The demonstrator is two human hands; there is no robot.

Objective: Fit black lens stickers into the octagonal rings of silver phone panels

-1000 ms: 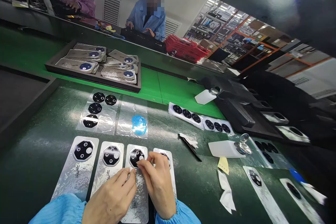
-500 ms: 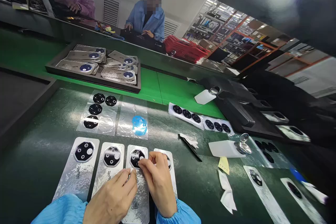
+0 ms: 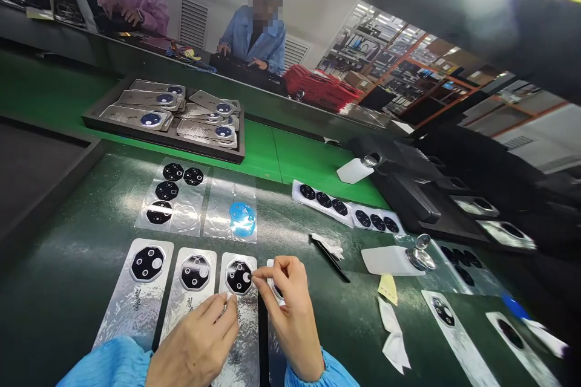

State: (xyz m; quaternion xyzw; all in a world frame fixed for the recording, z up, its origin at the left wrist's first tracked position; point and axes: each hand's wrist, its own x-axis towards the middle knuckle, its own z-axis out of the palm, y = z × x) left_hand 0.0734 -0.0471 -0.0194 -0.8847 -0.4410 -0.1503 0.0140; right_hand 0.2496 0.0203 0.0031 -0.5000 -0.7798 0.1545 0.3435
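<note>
Several silvery back panels lie side by side in front of me, each with a black octagonal camera cover near its top. On the third silvery panel (image 3: 245, 338), my left hand (image 3: 197, 338) rests with bent, closed fingers just below the camera cover (image 3: 236, 275). Whatever lies under those fingertips is hidden. My right hand (image 3: 290, 308) pinches thumb and forefinger together at the cover's right edge; a tiny dark bit shows there, too small to name. It partly hides the fourth silvery panel (image 3: 276, 338). The first panel (image 3: 131, 308) and second panel (image 3: 175, 302) lie to the left.
A black tray (image 3: 163, 139) of stacked panels stands at the back left. Clear sheets (image 3: 190, 227) carry black covers and a blue film (image 3: 242, 219). Rightward lie cover strips (image 3: 324, 211), black tweezers (image 3: 333, 263), a white bottle (image 3: 390, 259) and crumpled tissue (image 3: 394, 338). Two people sit opposite.
My right hand has shifted slightly to the right and away from the third panel's cover, its fingertips still pinched. More of that cover shows. My left hand stays nearly in place.
</note>
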